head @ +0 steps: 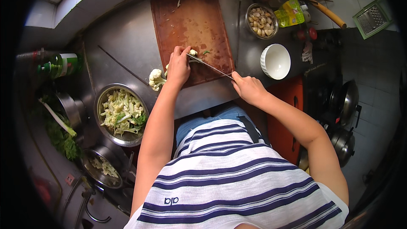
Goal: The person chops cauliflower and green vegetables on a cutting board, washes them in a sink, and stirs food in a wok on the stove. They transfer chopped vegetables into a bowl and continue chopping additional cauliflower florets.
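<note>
My right hand (249,87) grips the handle of a kitchen knife (211,66), its thin blade slanting up and left over the front half of a brown cutting board (190,16). At the blade's tip, the fingers of my left hand (179,66) close on a small cauliflower piece (193,52), mostly covered by them. A pale stem bit lies beside the blade, with a green leaf scrap (206,52) further right. Left of my wrist rests a larger cauliflower chunk (155,79), partly behind my arm.
Cut cauliflower fills a steel bowl (100,124) at left; another steel basin (118,183) sits by the faucet (90,211). Garlic cloves (261,22) in a bowl, a white bowl (276,61) and a yellow pouch (289,13) stand right of the board. A green bottle (60,65) lies far left.
</note>
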A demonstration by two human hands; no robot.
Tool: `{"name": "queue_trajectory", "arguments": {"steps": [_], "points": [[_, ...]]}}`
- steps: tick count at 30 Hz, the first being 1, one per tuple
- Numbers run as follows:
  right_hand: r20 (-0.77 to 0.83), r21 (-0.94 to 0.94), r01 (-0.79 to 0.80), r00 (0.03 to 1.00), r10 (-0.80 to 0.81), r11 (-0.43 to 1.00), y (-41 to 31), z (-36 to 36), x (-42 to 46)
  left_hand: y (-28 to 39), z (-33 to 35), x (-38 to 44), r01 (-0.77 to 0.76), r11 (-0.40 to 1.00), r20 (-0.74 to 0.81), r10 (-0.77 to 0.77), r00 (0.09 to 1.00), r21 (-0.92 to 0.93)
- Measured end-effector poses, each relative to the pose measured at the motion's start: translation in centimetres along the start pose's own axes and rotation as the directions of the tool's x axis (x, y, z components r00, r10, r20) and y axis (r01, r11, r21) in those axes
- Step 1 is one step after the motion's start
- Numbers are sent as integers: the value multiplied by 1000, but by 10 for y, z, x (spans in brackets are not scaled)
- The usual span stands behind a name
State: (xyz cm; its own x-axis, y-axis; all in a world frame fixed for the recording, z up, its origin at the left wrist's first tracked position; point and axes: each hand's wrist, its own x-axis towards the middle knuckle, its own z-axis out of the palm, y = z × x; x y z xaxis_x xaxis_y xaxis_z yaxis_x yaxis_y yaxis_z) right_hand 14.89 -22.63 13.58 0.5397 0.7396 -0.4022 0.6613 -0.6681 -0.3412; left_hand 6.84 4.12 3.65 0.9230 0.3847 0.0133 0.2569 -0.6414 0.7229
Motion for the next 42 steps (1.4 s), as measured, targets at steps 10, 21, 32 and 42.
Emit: {"name": "queue_trajectory", "arguments": {"steps": [10, 21, 32, 42], "points": [[39, 226, -55, 998, 48, 972, 15, 6, -9, 2, 10, -1, 48, 998, -126, -51, 991, -28], [-30, 475, -101, 991, 131, 874, 23, 32, -30, 8, 0, -4, 118, 988, -87, -127, 988, -101], [-234, 558, -77, 941, 245, 827, 17, 39, -66, 12, -1, 8, -43, 992, 81, 34, 996, 117], [-81, 522, -139, 974, 211, 841, -10, 8, -34, -4, -169, -117, 393, 917, -496, -310, 811, 71]]}}
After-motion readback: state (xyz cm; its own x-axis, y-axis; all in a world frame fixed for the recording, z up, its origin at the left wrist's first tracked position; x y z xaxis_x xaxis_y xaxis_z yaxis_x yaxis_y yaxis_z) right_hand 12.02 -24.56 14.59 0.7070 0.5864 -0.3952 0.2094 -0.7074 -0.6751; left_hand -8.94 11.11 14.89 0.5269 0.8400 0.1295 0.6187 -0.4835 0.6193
